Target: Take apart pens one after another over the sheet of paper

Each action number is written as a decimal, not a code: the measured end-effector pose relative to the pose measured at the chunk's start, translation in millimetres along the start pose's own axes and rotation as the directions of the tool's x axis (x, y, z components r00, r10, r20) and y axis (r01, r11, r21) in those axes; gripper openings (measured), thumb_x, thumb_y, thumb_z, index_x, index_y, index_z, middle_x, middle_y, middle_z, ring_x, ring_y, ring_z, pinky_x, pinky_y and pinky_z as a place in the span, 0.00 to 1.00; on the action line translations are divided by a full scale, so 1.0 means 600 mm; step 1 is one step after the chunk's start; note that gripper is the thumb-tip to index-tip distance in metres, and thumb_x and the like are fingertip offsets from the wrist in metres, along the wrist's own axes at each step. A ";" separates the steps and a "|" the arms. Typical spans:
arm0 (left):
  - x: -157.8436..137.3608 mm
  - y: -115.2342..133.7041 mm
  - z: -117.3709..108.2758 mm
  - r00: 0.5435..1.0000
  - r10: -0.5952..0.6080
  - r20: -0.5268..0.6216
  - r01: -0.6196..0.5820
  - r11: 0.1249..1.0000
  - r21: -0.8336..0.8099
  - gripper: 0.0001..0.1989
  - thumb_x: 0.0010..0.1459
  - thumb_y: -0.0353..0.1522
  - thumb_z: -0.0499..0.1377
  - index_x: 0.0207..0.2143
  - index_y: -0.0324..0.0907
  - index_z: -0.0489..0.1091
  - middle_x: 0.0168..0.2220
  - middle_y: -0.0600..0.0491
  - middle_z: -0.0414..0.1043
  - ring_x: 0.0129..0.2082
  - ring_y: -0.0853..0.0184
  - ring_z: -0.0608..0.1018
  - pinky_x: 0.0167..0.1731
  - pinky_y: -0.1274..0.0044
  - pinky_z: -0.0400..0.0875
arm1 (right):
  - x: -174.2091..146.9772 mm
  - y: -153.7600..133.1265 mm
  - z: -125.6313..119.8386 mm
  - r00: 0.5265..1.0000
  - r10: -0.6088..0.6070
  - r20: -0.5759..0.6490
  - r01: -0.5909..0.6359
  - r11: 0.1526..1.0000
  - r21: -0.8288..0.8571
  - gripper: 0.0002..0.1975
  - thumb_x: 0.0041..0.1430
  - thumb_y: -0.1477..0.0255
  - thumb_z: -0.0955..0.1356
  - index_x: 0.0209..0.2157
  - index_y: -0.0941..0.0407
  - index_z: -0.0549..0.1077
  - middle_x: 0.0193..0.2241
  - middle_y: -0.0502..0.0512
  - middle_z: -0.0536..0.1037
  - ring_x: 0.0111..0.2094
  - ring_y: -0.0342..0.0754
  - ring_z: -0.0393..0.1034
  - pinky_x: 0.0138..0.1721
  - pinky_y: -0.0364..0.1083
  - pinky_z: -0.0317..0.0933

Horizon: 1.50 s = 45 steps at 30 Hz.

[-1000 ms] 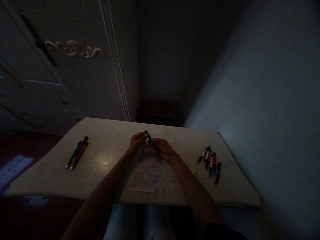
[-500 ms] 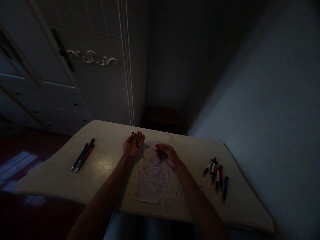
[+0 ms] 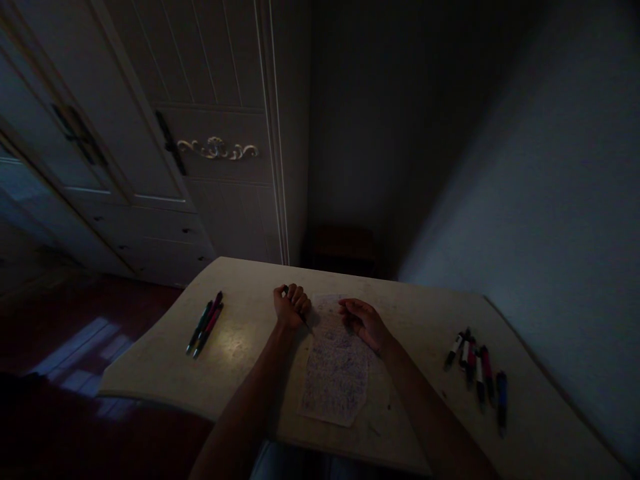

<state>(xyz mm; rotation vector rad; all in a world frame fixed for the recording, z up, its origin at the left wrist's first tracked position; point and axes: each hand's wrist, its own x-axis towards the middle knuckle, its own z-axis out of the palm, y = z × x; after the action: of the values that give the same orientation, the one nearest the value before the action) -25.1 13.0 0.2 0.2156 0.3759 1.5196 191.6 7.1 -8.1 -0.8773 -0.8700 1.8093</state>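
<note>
My left hand (image 3: pixel 291 308) is closed in a fist around a dark pen (image 3: pixel 285 290). One end of the pen shows above the thumb side and its thin tip points down toward the paper; the middle is hidden by the fingers. To the right, my right hand (image 3: pixel 369 325) hovers over the upper right of the paper with loosely bent fingers apart and nothing visible in them. Between and below the hands lies a sheet of paper (image 3: pixel 334 380) densely covered in small blue-violet writing or marks.
On the left of the pale table (image 3: pixel 250 373) lie three pens (image 3: pixel 206 325) close together. Several pens (image 3: pixel 477 367), white, pink and blue with black, lie in a loose group at the right. A cupboard (image 3: pixel 230 207) stands behind at left, a wall (image 3: pixel 560 200) at right.
My left fingers have closed around the pen, which lay across the open palm before. The right hand keeps its loose pose. The whole view has shifted, so the table sits farther right.
</note>
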 end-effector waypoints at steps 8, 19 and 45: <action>0.006 0.002 -0.006 0.994 0.105 0.024 -0.105 0.994 0.001 0.25 0.61 0.49 0.50 0.18 0.43 0.53 0.16 0.61 0.46 0.12 0.76 0.50 0.13 0.80 0.51 | -0.003 -0.002 0.008 1.000 -0.002 0.000 0.002 0.997 -0.078 0.18 0.41 0.63 0.79 0.33 0.58 0.79 0.28 0.53 0.79 0.27 0.42 0.72 0.31 0.42 0.65; 0.016 -0.009 0.007 0.999 0.029 -0.023 -0.031 0.998 -0.055 0.04 0.52 0.26 0.54 0.25 0.40 0.64 0.25 0.54 0.64 0.22 0.73 0.69 0.27 0.78 0.66 | -0.008 -0.007 0.019 0.985 -0.172 0.022 0.172 0.955 -0.243 0.16 0.46 0.61 0.76 0.35 0.56 0.79 0.27 0.52 0.78 0.27 0.44 0.70 0.34 0.46 0.65; -0.010 -0.032 0.020 0.943 -0.132 0.304 0.040 0.956 0.291 0.19 0.46 0.28 0.71 0.40 0.44 0.68 0.55 0.47 0.71 0.59 0.57 0.70 0.60 0.60 0.60 | -0.012 0.024 0.023 0.731 -0.613 0.300 0.465 0.126 -0.876 0.15 0.67 0.63 0.62 0.35 0.54 0.77 0.32 0.57 0.73 0.37 0.52 0.66 0.43 0.50 0.59</action>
<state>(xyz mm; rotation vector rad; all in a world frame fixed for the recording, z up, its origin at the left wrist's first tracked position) -2.6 7.2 5.0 0.6552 0.3340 1.3118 176.5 -6.8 -11.8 -1.0992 -1.9148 0.4089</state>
